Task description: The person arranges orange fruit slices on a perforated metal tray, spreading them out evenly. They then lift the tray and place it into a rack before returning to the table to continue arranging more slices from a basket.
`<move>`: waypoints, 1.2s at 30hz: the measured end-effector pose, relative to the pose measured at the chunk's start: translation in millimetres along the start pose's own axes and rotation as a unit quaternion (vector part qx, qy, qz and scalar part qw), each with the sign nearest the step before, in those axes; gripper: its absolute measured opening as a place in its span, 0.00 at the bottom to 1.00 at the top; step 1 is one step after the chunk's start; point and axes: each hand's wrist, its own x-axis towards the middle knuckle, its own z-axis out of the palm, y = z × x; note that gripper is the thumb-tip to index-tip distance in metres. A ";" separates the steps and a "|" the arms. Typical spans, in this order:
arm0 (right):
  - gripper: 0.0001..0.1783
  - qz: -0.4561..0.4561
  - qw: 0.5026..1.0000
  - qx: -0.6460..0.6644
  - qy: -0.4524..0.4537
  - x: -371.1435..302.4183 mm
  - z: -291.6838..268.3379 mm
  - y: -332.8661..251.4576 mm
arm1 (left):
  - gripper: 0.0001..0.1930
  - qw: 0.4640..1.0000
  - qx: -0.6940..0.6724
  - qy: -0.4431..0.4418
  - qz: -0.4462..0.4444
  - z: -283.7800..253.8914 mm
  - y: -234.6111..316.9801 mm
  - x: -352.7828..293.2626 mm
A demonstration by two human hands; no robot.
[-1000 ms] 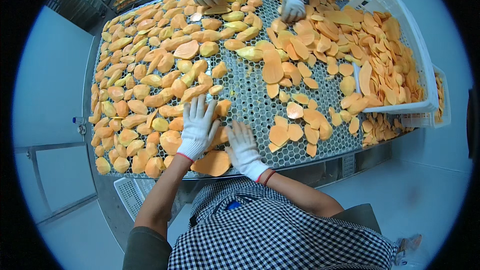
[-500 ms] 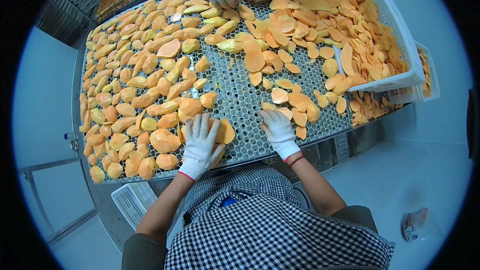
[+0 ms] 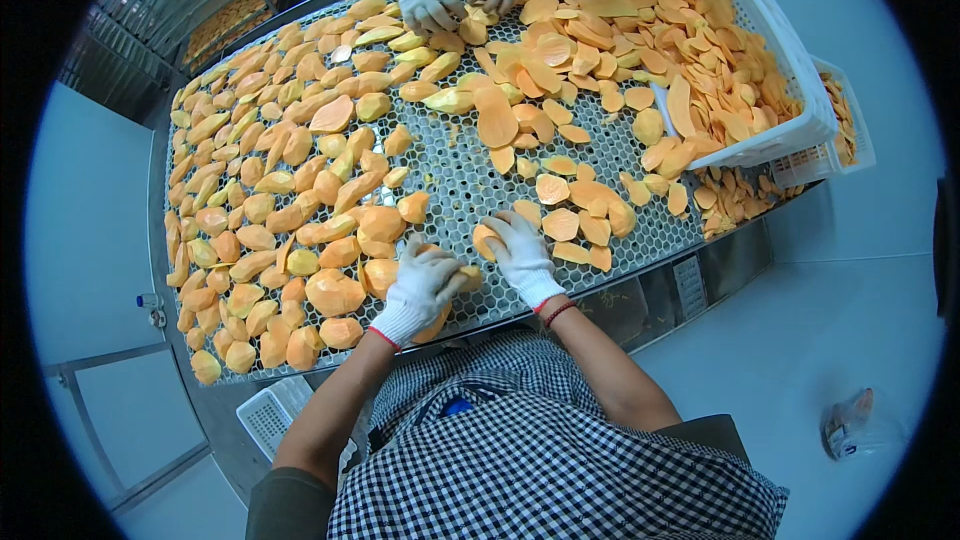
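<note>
A wide perforated metal table (image 3: 455, 202) bears rows of pale orange slices (image 3: 335, 292), perhaps sweet potato or mango; the frames do not settle which. Over the near edge my left hand (image 3: 412, 285), in a white knit glove, is closed round an orange slice (image 3: 468, 279). Another slice (image 3: 432, 326) shows just under that hand. To its right, my gloved right hand (image 3: 524, 256) grips a rounded orange slice (image 3: 485, 242) at its fingertips. The palm sides of both hands are hidden.
A white crate (image 3: 815, 125) tips its heap of slices onto the table at the right; a smaller crate (image 3: 800, 172) stands behind it. Across the table a co-worker's gloved hands (image 3: 425, 0) handle slices. A white basket (image 3: 265, 418) lies below the left near edge. Racks (image 3: 180, 15) stand far left.
My right hand has moved left and closed on a slice. My left hand has shifted slightly right and down with its slice. The co-worker's hands have come closer together.
</note>
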 end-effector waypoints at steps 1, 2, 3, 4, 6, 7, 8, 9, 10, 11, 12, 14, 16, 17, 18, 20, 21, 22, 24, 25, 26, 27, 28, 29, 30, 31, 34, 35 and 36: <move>0.20 -0.009 1.000 0.018 0.007 0.8 3.8 -1.4 | 0.15 1.000 0.015 -0.014 0.012 2.9 0.8 -3.1; 0.20 -0.018 0.999 0.037 0.017 3.5 5.1 -5.4 | 0.15 0.999 0.031 -0.028 0.025 1.5 4.4 -3.2; 0.20 -0.031 0.998 0.046 -0.001 7.0 8.3 -10.7 | 0.16 0.999 0.033 -0.021 0.021 7.8 -0.8 -3.7; 0.20 -0.043 0.997 0.054 -0.018 11.3 13.4 -17.4 | 0.18 0.998 0.056 -0.002 0.013 9.2 -2.7 -3.2; 0.20 -0.060 0.993 0.093 -0.030 13.9 23.7 -26.3 | 0.21 0.995 0.097 0.033 0.006 13.1 -1.5 2.6; 0.20 -0.067 0.990 0.118 -0.043 14.8 25.7 -28.2 | 0.26 0.993 0.104 0.063 0.004 11.3 0.0 0.0; 0.20 -0.073 0.986 0.141 -0.055 14.8 24.3 -24.5 | 0.26 0.991 0.098 0.092 0.010 12.1 0.7 -1.9; 0.20 -0.052 0.986 0.152 -0.036 14.4 20.8 -23.2 | 0.26 0.988 0.103 0.115 0.005 13.1 0.3 -6.1; 0.23 -0.051 0.997 0.061 0.016 14.9 10.6 -15.7 | 0.26 0.985 0.108 0.137 0.001 14.5 0.4 -8.3; 0.27 -0.016 0.997 -0.061 0.046 16.0 -11.5 -15.9 | 0.27 0.987 0.105 0.121 -0.018 15.5 -1.7 -12.0; 0.31 0.015 0.981 -0.180 0.073 18.8 -36.4 -11.4 | 0.28 0.986 0.111 0.120 -0.029 15.0 -0.6 -10.3; 0.39 0.064 0.942 -0.281 0.170 15.5 -76.1 55.9 | 0.29 0.986 0.115 0.117 -0.022 12.0 20.9 13.5; 0.40 0.167 0.936 -0.279 0.130 0.6 -104.9 90.0 | 0.37 0.996 0.078 0.031 -0.022 19.8 40.2 49.2; 0.38 0.158 0.943 -0.270 0.112 -0.9 -108.9 97.7 | 0.40 0.996 0.082 0.025 0.003 23.6 57.7 71.1; 0.36 0.144 0.951 -0.259 0.091 -0.6 -110.6 103.4 | 0.41 0.996 0.074 0.016 0.035 32.8 67.0 91.8; 0.34 0.115 0.951 -0.284 0.034 8.3 -115.7 107.0 | 0.44 0.993 0.086 0.027 0.080 47.3 81.5 125.4; 0.34 0.104 0.943 -0.317 0.002 18.0 -115.2 105.5 | 0.44 0.992 0.088 0.019 0.086 53.2 82.6 137.0; 0.33 0.092 0.932 -0.350 -0.031 25.6 -116.3 103.9 | 0.44 0.992 0.089 0.011 0.092 58.2 82.4 146.3; 0.29 0.024 0.938 -0.346 0.010 28.0 -117.0 106.3 | 0.44 0.987 0.118 -0.021 0.103 57.5 73.0 152.1; 0.29 -0.002 0.947 -0.322 0.010 30.1 -120.2 108.2 | 0.44 0.985 0.132 -0.037 0.107 55.4 66.1 151.5; 0.29 -0.025 0.954 -0.297 0.010 29.3 -121.4 110.6 | 0.40 0.981 0.162 -0.024 0.104 59.2 53.9 148.1; 0.30 0.020 0.966 -0.258 -0.019 31.5 -123.2 107.2 | 0.36 0.978 0.181 -0.025 0.102 56.2 41.1 137.9; 0.31 0.064 0.973 -0.219 -0.048 34.6 -126.6 104.2 | 0.33 0.974 0.200 -0.026 0.101 51.9 28.8 126.9; 0.33 0.105 0.975 -0.177 -0.079 38.4 -128.8 98.0 | 0.30 0.973 0.210 -0.045 0.085 39.1 21.2 117.9; 0.34 0.133 0.979 -0.134 -0.076 41.0 -130.8 95.9 | 0.28 0.971 0.218 -0.062 0.074 28.0 16.0 111.9; 0.36 0.161 0.980 -0.092 -0.072 44.3 -131.3 93.1 | 0.25 0.968 0.235 -0.069 0.052 23.6 7.5 105.6; 0.39 0.137 0.973 -0.187 -0.014 58.6 -139.8 82.5 | 0.26 0.964 0.241 -0.114 -0.008 4.4 -1.3 95.6; 0.38 0.066 0.968 -0.234 0.063 60.3 -141.6 78.4 | 0.24 0.972 0.220 -0.077 -0.022 4.6 -5.2 92.3; 0.37 -0.005 0.951 -0.277 0.139 61.9 -142.2 73.9 | 0.23 0.977 0.199 -0.071 -0.030 4.4 -9.7 89.7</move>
